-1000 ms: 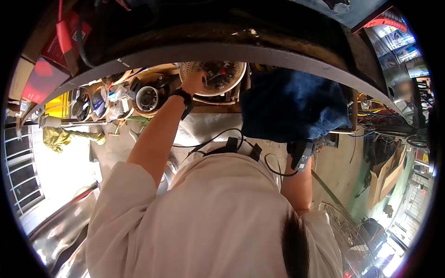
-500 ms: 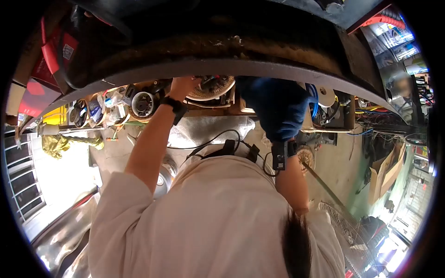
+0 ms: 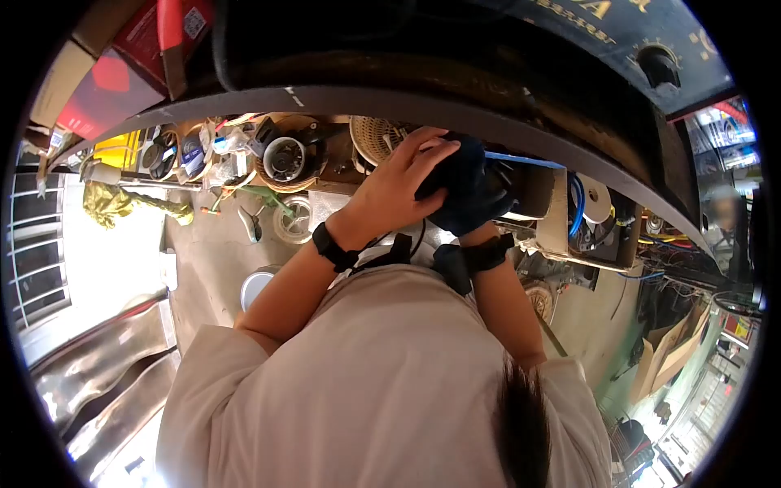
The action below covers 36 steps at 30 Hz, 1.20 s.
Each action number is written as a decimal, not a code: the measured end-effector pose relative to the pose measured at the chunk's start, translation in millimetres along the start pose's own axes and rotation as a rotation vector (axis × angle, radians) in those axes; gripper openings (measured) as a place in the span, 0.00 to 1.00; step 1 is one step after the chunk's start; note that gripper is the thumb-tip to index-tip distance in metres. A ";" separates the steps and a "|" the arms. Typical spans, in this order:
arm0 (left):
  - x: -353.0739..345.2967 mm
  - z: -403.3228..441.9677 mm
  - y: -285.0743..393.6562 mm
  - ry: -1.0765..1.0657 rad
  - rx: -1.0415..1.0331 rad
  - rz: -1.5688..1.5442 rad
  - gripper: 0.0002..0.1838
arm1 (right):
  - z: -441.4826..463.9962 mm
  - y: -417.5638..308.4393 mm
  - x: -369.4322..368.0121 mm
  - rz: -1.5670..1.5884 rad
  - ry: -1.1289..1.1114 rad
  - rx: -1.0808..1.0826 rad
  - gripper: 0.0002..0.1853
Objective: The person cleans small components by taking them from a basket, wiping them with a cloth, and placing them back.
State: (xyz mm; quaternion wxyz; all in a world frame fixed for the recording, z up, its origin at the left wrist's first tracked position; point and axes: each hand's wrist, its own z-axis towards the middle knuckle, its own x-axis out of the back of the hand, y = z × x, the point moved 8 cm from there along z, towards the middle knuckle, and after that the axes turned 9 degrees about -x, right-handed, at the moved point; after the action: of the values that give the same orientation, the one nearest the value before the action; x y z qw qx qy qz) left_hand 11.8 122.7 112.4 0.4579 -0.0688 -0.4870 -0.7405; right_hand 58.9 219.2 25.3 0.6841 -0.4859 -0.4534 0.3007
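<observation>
My left hand (image 3: 394, 187) is bare, with a black band at its wrist. Its fingers and thumb are bent around the dark blue work glove (image 3: 464, 183) on my right hand (image 3: 480, 203). The fingers of the gloved hand are hidden behind my left hand and in shadow, so I cannot see whether they hold anything. Behind my left hand, a woven basket (image 3: 370, 140) with small items sits on the shelf. A thin blue strip (image 3: 525, 160) runs rightward from beside the glove, under the bench edge.
The dark bench edge (image 3: 390, 102) arches above both hands. Left on the shelf stand a round white-rimmed container (image 3: 285, 159) and small packets. A cardboard box (image 3: 556, 213), blue cable (image 3: 578, 203) and white spool (image 3: 598, 199) are at right. A machine with a black knob (image 3: 657, 67) stands above.
My left hand has left the basket and moved right onto the glove. My gloved right hand has shifted slightly left and down. The view has turned a little.
</observation>
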 end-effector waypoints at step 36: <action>9.2 -59.1 -95.1 0.128 0.342 -0.357 0.10 | 0.1 3.6 -36.9 -0.621 -0.124 -0.016 0.17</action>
State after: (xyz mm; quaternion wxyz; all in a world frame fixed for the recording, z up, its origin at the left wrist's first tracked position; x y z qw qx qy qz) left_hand -43.9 80.8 24.3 0.3546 0.1436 -0.5796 -0.7195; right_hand 43.8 189.0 9.9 0.7103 -0.3102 -0.6234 0.1030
